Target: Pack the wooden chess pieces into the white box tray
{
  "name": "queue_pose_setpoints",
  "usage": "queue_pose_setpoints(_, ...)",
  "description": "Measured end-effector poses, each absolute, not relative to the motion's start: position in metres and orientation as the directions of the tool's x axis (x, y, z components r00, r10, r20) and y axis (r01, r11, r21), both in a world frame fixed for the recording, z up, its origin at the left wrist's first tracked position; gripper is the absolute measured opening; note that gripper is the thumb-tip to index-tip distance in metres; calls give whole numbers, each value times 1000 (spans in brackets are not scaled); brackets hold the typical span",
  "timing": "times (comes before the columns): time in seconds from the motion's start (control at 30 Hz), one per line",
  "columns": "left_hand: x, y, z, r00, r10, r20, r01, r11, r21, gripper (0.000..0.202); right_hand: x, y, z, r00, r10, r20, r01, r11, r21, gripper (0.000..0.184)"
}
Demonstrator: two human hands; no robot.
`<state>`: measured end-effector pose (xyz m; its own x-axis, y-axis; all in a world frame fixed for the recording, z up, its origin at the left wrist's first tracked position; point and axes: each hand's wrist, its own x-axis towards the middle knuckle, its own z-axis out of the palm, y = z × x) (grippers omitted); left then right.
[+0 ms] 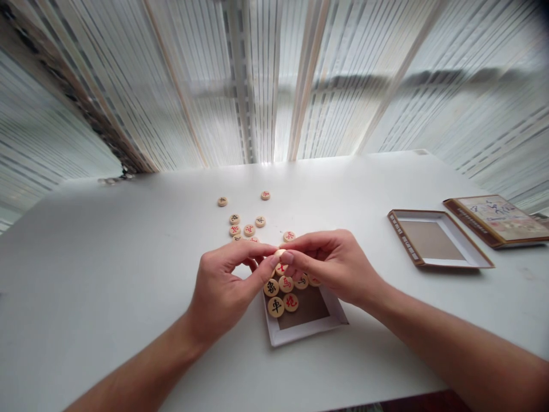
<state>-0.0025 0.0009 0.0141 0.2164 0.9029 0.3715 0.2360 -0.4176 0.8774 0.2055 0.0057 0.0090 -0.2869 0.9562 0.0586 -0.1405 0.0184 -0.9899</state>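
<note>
Both hands meet over a small white tray with a brown floor, near the front of the white table. My left hand and my right hand pinch one round wooden chess piece between thumbs and forefingers. Below the fingers, several wooden discs with red or black characters lie in the tray. More such discs are scattered on the table just beyond the hands.
To the right lies an open brown-edged box half and, further right, its printed lid. A ribbed translucent wall rises behind the table's far edge.
</note>
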Motion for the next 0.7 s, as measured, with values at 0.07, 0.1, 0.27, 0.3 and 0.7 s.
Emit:
queue_pose_setpoints(0.07, -2, 1, 13, 230, 901, 368, 211, -415, 885, 10, 205, 5, 9, -289, 955, 70, -174, 19, -985, 22)
queue_pose_setpoints(0.1, -2, 1, 13, 235, 903, 360, 193, -406, 893, 10, 205, 5, 9, -290, 954, 75, -187, 21, -982, 21)
queue_pose_setpoints(0.27, -2, 2, 13, 225, 925, 307, 125, -340, 932, 12, 205, 4, 8, -289, 954, 82, -228, 14, -974, 21)
queue_pose_setpoints(0.3, -2, 2, 13, 228, 927, 300, 118, -332, 936, 12, 205, 4, 7, -285, 954, 87, -230, 20, -973, 22)
queue_pose_setpoints(0.7, -1, 0, 16, 232, 931, 282, 92, -309, 947, 15, 203, 4, 8, -279, 951, 136, -204, 80, -976, 29)
